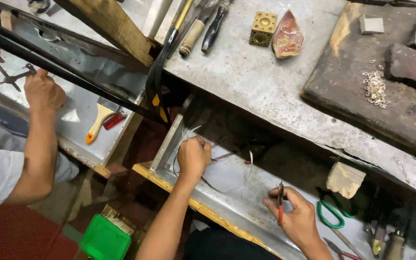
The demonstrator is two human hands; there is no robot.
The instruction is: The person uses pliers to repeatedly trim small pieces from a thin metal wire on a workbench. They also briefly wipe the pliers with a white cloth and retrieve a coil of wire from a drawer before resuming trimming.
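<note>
The thin metal strip [239,179] is curving in a loose loop over the lower tray-like surface [227,202], just below the front edge of the grey upper surface [266,91]. The left hand [193,156] is closing in a fist around one end of the strip, near the tray's left corner. The right hand [292,214] is gripping a small red-handled tool [280,204] upright between thumb and fingers, close to the tray's near edge with its yellow rim [184,195]. Between the two hands the tray is lying mostly bare, giving some room around the loop.

To the right of the right hand, green-handled pliers [331,214] and a pale stone block [345,179] are resting against the shadowed underside of the upper surface, narrowing the space there. On the upper surface, a brass cube [263,29] and a reddish stone shard [287,36] are sitting near the far edge, beside several tool handles [203,29]. A dark charred board [362,91] is covering the right end, carrying a heap of small metal rings [375,89].

At the left, another person's hand [42,91] is working over a separate tray [80,120], where a paintbrush [97,124] is lying near its right edge. A green box [104,238] is sitting on the floor below the gap between trays.
</note>
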